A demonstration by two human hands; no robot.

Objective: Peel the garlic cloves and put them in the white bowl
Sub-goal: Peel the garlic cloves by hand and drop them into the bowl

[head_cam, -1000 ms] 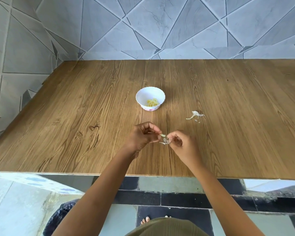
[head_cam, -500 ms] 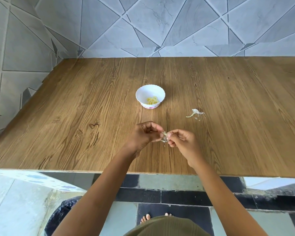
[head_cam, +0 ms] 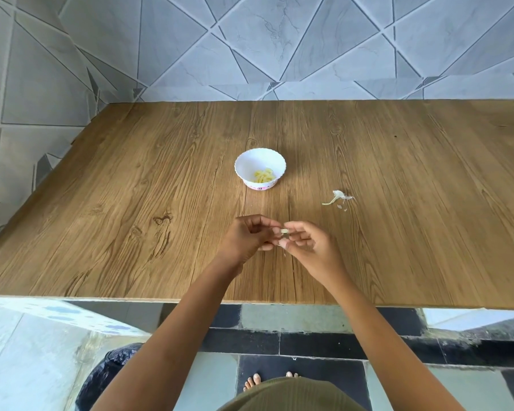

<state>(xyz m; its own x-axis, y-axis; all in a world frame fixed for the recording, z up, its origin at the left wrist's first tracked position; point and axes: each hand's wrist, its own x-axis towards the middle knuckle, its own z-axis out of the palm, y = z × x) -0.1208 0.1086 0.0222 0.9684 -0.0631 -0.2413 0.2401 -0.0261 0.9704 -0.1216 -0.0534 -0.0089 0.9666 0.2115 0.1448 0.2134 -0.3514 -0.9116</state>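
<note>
On my feed the wooden table (head_cam: 131, 203) takes up most of the view, running from under both wrists out to the grey tiled wall (head_cam: 279, 40) far ahead of the hands. On the floor below the left forearm I can see part of a black bag (head_cam: 107, 378). The left hand (head_cam: 247, 238) and right hand (head_cam: 306, 244) meet over the near middle of the table, fingertips together, both with curled fingers. Straight ahead of them, a little towards the left hand's side and well apart from both, the white bowl (head_cam: 242, 161) stands upright on the wood. Ahead of the right hand and off to its outer side lies a small heap of garlic skins (head_cam: 337, 197), apart from the bowl. A few pale yellow peeled cloves (head_cam: 264, 175) lie at the bottom of the bowl. Smallest of all is the garlic clove (head_cam: 284, 231), pinched between the fingertips of the two hands just where they meet and held above the table. I cannot tell how much skin is left on it.
</note>
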